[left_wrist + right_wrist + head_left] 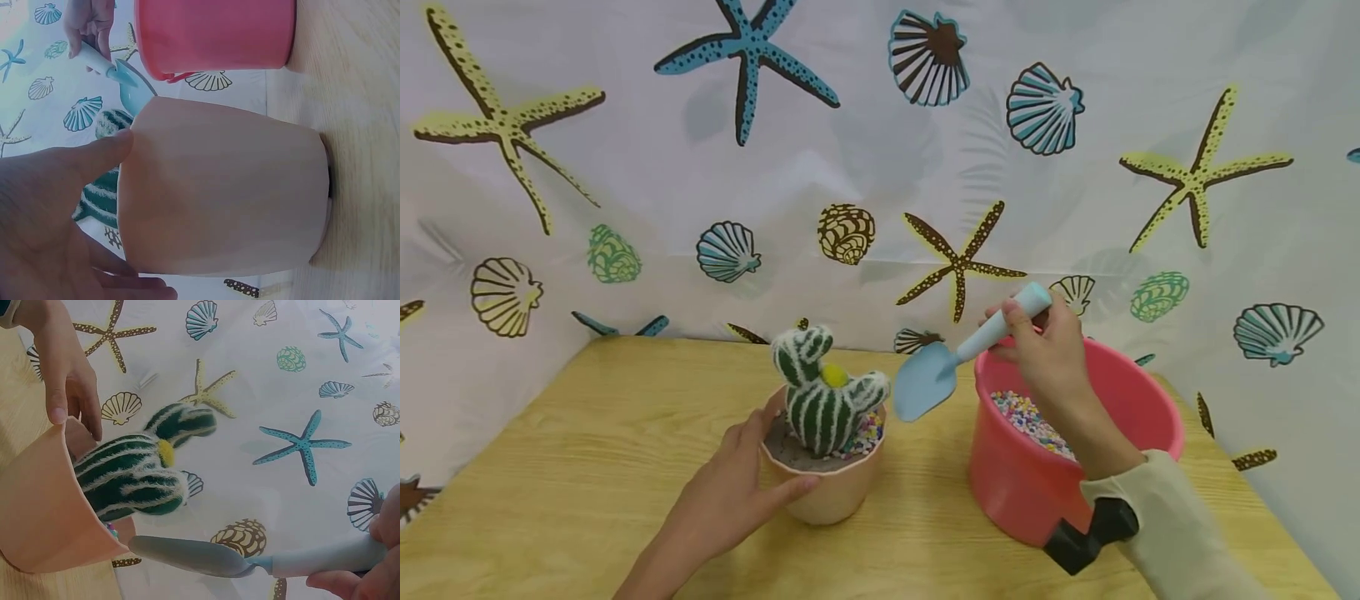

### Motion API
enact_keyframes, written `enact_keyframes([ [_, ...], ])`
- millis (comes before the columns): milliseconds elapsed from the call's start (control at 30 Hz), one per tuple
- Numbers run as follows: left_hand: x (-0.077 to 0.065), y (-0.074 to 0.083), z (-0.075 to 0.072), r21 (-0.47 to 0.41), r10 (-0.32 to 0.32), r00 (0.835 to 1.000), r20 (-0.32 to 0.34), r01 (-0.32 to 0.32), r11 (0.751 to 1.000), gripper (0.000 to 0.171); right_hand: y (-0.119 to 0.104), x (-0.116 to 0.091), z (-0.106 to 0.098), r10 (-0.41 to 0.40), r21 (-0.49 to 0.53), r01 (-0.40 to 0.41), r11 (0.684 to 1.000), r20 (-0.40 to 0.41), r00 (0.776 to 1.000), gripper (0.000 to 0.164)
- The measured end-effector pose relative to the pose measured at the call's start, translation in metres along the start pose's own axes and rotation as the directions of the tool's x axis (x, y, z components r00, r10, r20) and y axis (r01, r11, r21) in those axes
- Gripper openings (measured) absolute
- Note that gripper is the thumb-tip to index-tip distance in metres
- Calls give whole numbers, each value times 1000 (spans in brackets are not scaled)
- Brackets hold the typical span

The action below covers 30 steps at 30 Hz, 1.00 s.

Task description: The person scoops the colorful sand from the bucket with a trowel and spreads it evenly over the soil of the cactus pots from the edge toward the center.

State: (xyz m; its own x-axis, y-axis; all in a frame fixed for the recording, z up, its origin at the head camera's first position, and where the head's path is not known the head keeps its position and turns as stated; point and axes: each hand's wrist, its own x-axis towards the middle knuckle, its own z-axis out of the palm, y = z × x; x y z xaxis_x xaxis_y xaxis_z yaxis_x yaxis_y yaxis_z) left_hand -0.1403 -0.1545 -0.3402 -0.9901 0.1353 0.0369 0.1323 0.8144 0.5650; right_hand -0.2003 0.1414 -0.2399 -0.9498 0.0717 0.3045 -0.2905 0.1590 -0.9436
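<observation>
A knitted green-and-white cactus [823, 412] with a yellow bobble stands in a peach flower pot [831, 498]. Grey filling covers part of the pot's top, and small coloured pebbles [868, 433] lie at its right side. My left hand [730, 487] holds the pot's rim from the left, thumb in front and fingers at the far side. In my right hand [1052, 350] is the handle of a light blue trowel [928, 379], gripped above the red bucket's near rim. The trowel's blade points down and left, its tip close to the pot's right rim in the right wrist view.
On the right of the wooden table [625, 450] stands a red bucket [1026, 492] with many coloured pebbles [1030, 421] inside. Behind everything hangs a white cloth [865, 158] printed with starfish and shells. A black strap device [1093, 533] sits at my right cuff.
</observation>
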Motion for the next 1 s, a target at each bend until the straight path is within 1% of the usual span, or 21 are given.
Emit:
enact_keyframes([
  [133, -5, 4, 0, -12, -16, 1000, -7, 15, 1000, 105, -1, -1, -10, -10, -9, 10, 1000, -4, 1000, 25],
  [300, -11, 9, 1, 14, -28, 1000, -9, 28, 1000, 105, -2, -4, -22, -15, -6, 15, 1000, -9, 1000, 26],
  [367, -12, 12, 2, 33, -55, 998, 2, 55, 998, 106, -2, -5, -27, -25, -7, 25, 1000, -14, 1000, 27],
  [467, -13, 16, 4, 33, -113, 993, 39, 112, 993, 106, -2, -6, -35, -40, 1, 40, 999, -27, 999, 29],
  [533, -13, 19, 5, 40, -151, 986, 67, 148, 988, 106, -2, -7, -39, -54, 13, 54, 998, -40, 998, 27],
  [600, -15, 22, 6, 46, -165, 983, 80, 162, 986, 104, -2, -7, -44, -62, 33, 63, 997, -53, 997, 24],
  [667, -16, 25, 7, 62, -163, 984, 76, 159, 985, 101, -2, -7, -48, -74, 30, 76, 997, -61, 995, 24],
  [733, -18, 28, 7, 56, -154, 985, 72, 150, 987, 96, -3, -7, -53, -83, 43, 86, 995, -67, 994, 22],
  [833, -20, 34, 8, 36, -134, 988, 74, 132, 991, 85, -4, -7, -58, -91, 45, 95, 995, -76, 993, 23],
  [933, -20, 40, 9, 4, -119, 989, 89, 119, 993, 75, -5, -7, -63, -94, 60, 99, 993, -93, 991, 18],
  [1000, -22, 44, 11, -27, -107, 991, 83, 110, 994, 68, -5, -7, -66, -97, 70, 104, 992, -103, 990, 16],
])
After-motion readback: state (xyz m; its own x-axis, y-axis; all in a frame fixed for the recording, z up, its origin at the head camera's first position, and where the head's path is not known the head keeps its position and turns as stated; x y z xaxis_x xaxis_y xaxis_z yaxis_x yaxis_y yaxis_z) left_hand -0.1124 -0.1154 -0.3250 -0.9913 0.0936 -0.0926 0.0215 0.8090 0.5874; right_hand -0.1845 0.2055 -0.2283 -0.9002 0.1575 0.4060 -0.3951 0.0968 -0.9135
